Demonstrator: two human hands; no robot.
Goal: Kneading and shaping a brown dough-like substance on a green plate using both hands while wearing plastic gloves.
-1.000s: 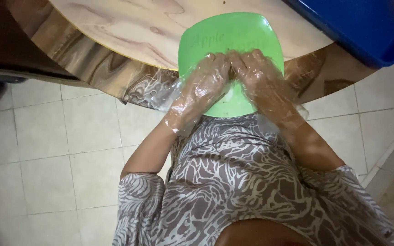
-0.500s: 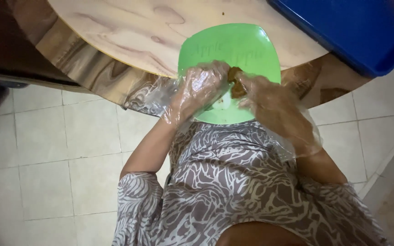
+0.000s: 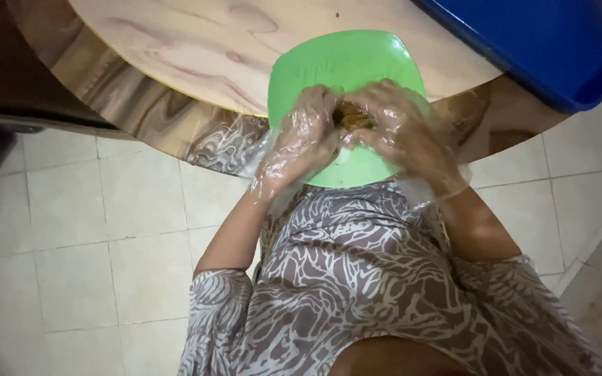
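Small brown lump [image 3: 352, 115] pinched between both gloved hands, dead centre over the green plate [image 3: 357, 66] — left hand [image 3: 299, 143] closing in from the left side, right hand [image 3: 400, 131] from the right, fingertips of both meeting on it; about equally near, neither clearly leading. Lump mostly hidden by fingers, so long axis can't be told; seems to sit just above or on the plate, which rests at the near edge of the wooden table [image 3: 175, 49] — blue tub [image 3: 545, 42] well apart, upper right.
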